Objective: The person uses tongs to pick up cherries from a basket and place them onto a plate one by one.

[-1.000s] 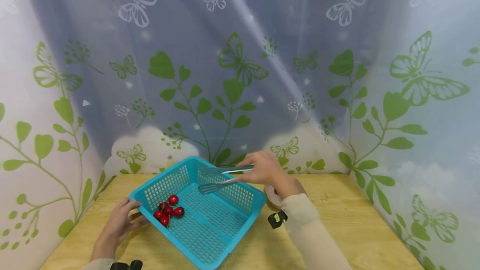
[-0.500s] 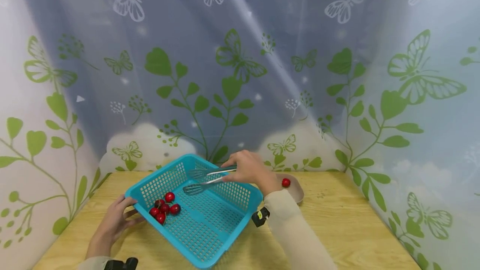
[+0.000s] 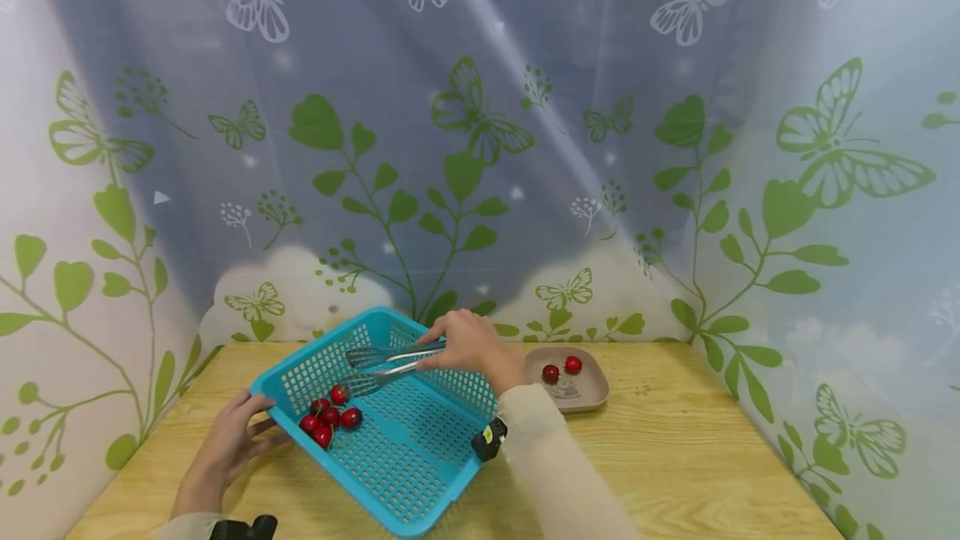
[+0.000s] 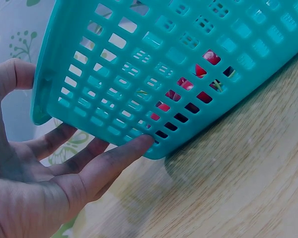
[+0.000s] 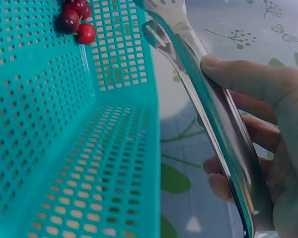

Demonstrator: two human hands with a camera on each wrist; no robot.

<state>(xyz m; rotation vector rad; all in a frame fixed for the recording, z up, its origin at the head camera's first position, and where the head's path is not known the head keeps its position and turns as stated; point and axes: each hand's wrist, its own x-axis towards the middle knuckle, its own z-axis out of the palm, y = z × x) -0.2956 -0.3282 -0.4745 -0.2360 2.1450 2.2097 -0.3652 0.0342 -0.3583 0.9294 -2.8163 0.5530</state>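
A blue perforated plastic basket (image 3: 433, 432) sits at an angle on the table, with several red cherries (image 3: 331, 417) clustered in its left corner. My left hand (image 3: 223, 450) holds that corner from outside: the thumb lies at the rim, and the other fingertips (image 4: 139, 145) press the outer wall. Over the basket, my right hand (image 3: 467, 347) grips a pair of metal tongs (image 3: 408, 350) between thumb and fingers. The tongs' arms stand apart, and their slotted tips reach left, close over the uppermost cherry, with nothing between them.
To the right of the basket, a small beige dish (image 3: 599, 394) holds two cherries (image 3: 573, 365). A wooden table (image 3: 660, 457) lies under everything. Behind it hangs a curtain (image 3: 570, 190) printed with leaves and butterflies.
My right hand has moved left, bringing the tongs from the basket's middle to the cherries. The dish has come out from behind my right arm. My left hand keeps its hold.
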